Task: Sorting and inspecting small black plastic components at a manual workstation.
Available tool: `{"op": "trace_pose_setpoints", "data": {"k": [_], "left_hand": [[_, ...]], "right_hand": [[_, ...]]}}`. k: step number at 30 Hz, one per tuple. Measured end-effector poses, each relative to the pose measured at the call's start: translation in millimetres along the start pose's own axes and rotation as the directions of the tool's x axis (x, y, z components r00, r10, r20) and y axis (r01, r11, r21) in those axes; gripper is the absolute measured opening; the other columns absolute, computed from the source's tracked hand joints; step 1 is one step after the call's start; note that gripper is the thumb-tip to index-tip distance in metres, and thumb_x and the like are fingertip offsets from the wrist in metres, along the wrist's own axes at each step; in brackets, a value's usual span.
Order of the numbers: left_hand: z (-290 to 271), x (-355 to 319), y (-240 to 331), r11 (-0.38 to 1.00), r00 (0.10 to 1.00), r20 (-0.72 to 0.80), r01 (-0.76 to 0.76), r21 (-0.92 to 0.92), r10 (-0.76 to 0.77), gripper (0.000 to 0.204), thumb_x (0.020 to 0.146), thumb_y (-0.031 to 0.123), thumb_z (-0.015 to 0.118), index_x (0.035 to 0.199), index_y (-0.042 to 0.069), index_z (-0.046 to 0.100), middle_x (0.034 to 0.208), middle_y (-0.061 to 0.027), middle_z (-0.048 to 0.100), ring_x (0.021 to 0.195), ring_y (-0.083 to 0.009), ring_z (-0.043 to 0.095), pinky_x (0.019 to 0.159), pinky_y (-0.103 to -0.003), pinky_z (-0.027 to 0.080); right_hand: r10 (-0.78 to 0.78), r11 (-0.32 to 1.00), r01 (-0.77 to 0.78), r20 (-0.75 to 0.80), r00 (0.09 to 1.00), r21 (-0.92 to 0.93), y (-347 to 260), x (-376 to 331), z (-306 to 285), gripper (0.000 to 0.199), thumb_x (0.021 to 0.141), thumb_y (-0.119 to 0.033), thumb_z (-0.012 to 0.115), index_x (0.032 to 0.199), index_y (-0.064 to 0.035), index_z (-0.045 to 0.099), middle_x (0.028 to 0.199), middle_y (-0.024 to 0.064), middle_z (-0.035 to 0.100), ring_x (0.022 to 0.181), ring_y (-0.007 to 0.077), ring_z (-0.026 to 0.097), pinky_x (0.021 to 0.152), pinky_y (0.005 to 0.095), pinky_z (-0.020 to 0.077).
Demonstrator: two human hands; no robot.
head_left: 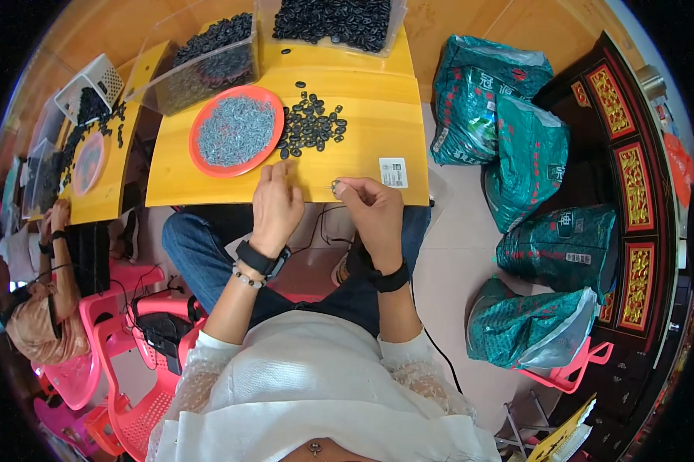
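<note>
My left hand (276,206) is at the table's near edge, just below the red plate (278,122). Its fingers stretch forward and hold nothing that I can see. To the right, my right hand (374,212) pinches a small dark and silvery piece (335,185) between thumb and forefinger. That piece is too small to make out fully. Heaped on the plate are thin silver-grey metal pieces (235,131), like small screws or pins. Beside it, a loose spread of small black oval parts (312,123) lies on the yellow table (200,185).
Two clear bins, one with black parts (216,42) and another also full (335,19), stand at the table's far side. A white label (393,172) is on its right part. Green sacks (525,162) stand on the floor at right. A co-worker (46,316) sits at another yellow table on the left.
</note>
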State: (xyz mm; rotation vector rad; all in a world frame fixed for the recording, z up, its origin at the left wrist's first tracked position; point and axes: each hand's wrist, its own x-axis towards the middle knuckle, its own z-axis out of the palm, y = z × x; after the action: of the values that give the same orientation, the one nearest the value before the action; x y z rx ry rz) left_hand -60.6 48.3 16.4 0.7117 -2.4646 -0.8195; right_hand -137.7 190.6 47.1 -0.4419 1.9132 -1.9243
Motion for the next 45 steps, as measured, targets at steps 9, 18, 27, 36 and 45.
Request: {"op": "trace_pose_setpoints", "data": {"k": [9,18,27,36,45], "left_hand": [[13,25,-2,0.950,0.997,-0.055,0.066,0.306,-0.052,0.035,0.079,0.017,0.061,0.112,0.006,0.057,0.086,-0.0175,0.059,0.070,-0.0331,0.059,0.063,-0.041,0.047],[14,21,2,0.964,0.998,-0.057,0.002,0.267,0.014,0.020,0.078,0.018,0.063,0.094,0.008,0.068,0.087,-0.0139,0.060,0.076,-0.0299,0.060,0.064,-0.039,0.047],[17,17,5,0.989,0.997,-0.053,-0.051,0.135,0.059,0.019,0.076,0.017,0.067,0.091,0.005,0.068,0.081,-0.0128,0.061,0.073,-0.0301,0.059,0.064,-0.037,0.046],[23,16,-2,1.000,1.000,-0.020,-0.008,0.011,0.008,0.021,0.073,0.007,0.068,0.093,0.001,0.066,0.076,-0.0135,0.062,0.071,-0.0250,0.061,0.062,-0.033,0.047],[21,5,-1,0.870,0.992,0.005,0.115,-0.479,-0.129,0.034,0.070,-0.004,0.068,0.104,0.000,0.063,0.081,-0.0050,0.053,0.070,-0.0124,0.051,0.065,-0.024,0.044]], "right_hand": [[0.029,0.999,-0.030,-0.050,0.998,-0.027,8,4,-20,0.016,0.081,-0.008,0.064,0.089,0.0050,0.066,0.070,-0.0009,0.061,0.059,0.0019,0.050,0.053,0.0163,0.0374],[0.056,0.998,-0.056,-0.007,0.998,-0.015,10,5,-19,0.016,0.081,-0.008,0.064,0.090,0.0051,0.066,0.074,0.0005,0.063,0.064,0.0032,0.054,0.058,0.0167,0.0413],[0.021,0.999,-0.021,-0.015,1.000,-0.026,17,6,-11,0.016,0.081,-0.008,0.063,0.089,0.0052,0.066,0.074,0.0012,0.064,0.063,0.0034,0.054,0.057,0.0176,0.0425],[-0.021,0.998,0.019,-0.027,0.999,-0.062,18,5,-10,0.016,0.081,-0.009,0.064,0.088,0.0053,0.066,0.071,0.0010,0.063,0.061,0.0034,0.054,0.056,0.0180,0.0417],[0.003,1.000,-0.003,-0.001,1.000,0.012,11,4,-5,0.016,0.081,-0.008,0.063,0.090,0.0055,0.065,0.075,0.0018,0.064,0.066,0.0039,0.056,0.061,0.0176,0.0434]]}}
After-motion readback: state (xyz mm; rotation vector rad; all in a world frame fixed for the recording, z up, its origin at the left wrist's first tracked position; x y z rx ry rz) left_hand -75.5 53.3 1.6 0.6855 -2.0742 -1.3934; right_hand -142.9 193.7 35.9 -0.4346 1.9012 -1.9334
